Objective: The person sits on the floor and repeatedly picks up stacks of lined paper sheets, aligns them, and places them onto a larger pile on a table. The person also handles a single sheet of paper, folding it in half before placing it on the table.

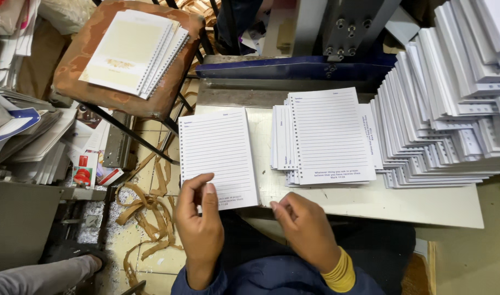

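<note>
A white work table [425,210] is seen from above, with a grey and blue machine [315,60] set at its far edge. The right side of the table is filled by big slanted stacks of white punched paper [452,98]. Just beside them, a smaller pile of lined sheets [329,136] is laid flat, with a row of holes down its left edge. To the left of the table, a worn brown chair [86,76] is stood on the floor, and a few spiral-bound notebooks [132,52] are piled on its seat. Curly brown paper strips [151,207] are scattered on the floor under it. Messy papers and small red boxes [83,169] are heaped at the far left.

A single stack of lined pages [217,155] is placed at the left end of the table, well apart from the chair and near the smaller pile. Its near bottom corner is pinched by the left hand [198,224], with the thumb on top and the fingers curled under. The right hand [302,226] is held loosely curled just beside the table's near edge, its fingertips bent in and nothing gripped. A yellow cuff [340,270] is worn on the right wrist.
</note>
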